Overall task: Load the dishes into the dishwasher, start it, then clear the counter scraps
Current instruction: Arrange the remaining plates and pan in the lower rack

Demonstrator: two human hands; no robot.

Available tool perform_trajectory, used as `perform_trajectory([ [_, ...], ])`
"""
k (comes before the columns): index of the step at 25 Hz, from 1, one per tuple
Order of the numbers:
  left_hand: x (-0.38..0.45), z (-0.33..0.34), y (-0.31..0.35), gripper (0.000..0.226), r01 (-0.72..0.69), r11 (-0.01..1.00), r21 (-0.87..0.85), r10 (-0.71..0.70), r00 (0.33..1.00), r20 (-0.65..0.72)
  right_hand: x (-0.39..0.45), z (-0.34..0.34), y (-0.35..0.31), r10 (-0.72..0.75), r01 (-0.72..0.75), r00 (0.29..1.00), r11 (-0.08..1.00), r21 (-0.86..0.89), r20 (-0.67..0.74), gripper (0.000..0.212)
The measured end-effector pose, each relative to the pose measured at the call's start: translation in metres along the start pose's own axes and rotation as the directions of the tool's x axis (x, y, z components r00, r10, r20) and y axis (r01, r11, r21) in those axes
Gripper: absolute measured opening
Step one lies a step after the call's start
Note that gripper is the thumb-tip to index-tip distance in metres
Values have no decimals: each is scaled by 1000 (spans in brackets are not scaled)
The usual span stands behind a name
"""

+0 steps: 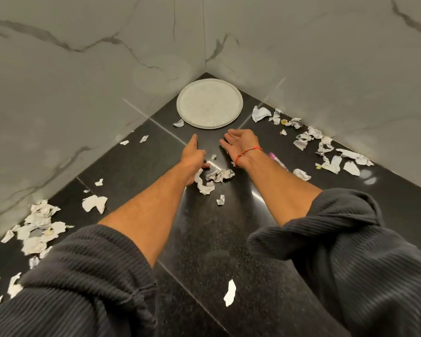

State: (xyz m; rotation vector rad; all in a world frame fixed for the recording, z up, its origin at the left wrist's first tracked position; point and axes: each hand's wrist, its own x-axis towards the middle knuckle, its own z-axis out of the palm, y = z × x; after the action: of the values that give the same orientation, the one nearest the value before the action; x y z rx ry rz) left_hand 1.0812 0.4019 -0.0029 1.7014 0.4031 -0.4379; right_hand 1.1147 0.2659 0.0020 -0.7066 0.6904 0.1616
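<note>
I am looking down into the corner of a black speckled tabletop (229,239) walled by grey veined marble (83,69). Both of my forearms reach forward out of dark ribbed sleeves (83,276) pushed up to the elbows. My left hand (192,152) lies low on the tabletop with the fingers straight and stretched toward the corner, holding nothing, its thumb side just beside a small heap of torn paper scraps (212,178) that sits between my two wrists. My right hand (238,139) is turned edge-on with the palm facing inward, fingers relaxed and apart, also holding nothing; a red string bracelet (248,153) circles that wrist. A round pale plate (209,103) sits flat in the very corner, just beyond both hands. More scraps lie strewn along the right wall (326,152) and piled by the left wall (39,227), with a lone piece (229,293) near the front. Something pink (276,160) shows beside my right wrist; I cannot tell what it is.
</note>
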Motion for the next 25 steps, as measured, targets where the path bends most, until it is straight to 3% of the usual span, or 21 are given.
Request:
perform_trajectory([
  [3, 0, 1, -4, 73, -12, 998, 63, 14, 999, -33, 15, 25, -3, 0, 1, 999, 1000, 24, -41, 46],
  [6, 3, 2, -9, 77, -3, 997, 72, 7, 999, -53, 27, 39, -5, -31, 37, 986, 999, 31, -164, 32],
  [10, 11, 4, -11, 84, 23, 996, 87, -18, 998, -55, 29, 55, -8, -19, 13, 998, 994, -109, -53, 36],
  [14, 2, 3, -1, 78, 21, 997, 80, -19, 999, -30, 0, 60, -14, -117, 113, 993, 980, -165, -18, 13],
  [18, -23, -6, 22, 44, 38, 946, -321, -74, 992, -102, -59, 7, -25, -224, 213, 974, 956, -203, -28, 8],
  [20, -59, -13, 23, 50, 35, 870, -493, -125, 981, -150, -97, -35, -31, -250, 231, 967, 943, -240, -54, 10],
  [23, -123, -11, 13, 60, 36, 866, -499, -105, 988, -111, -160, -97, -27, -304, 274, 950, 923, -271, -74, 14],
  [25, -176, 5, 1, 53, 20, 900, -435, -56, 996, -70, -212, -140, -17, -362, 330, 930, 897, -295, -61, 14],
])
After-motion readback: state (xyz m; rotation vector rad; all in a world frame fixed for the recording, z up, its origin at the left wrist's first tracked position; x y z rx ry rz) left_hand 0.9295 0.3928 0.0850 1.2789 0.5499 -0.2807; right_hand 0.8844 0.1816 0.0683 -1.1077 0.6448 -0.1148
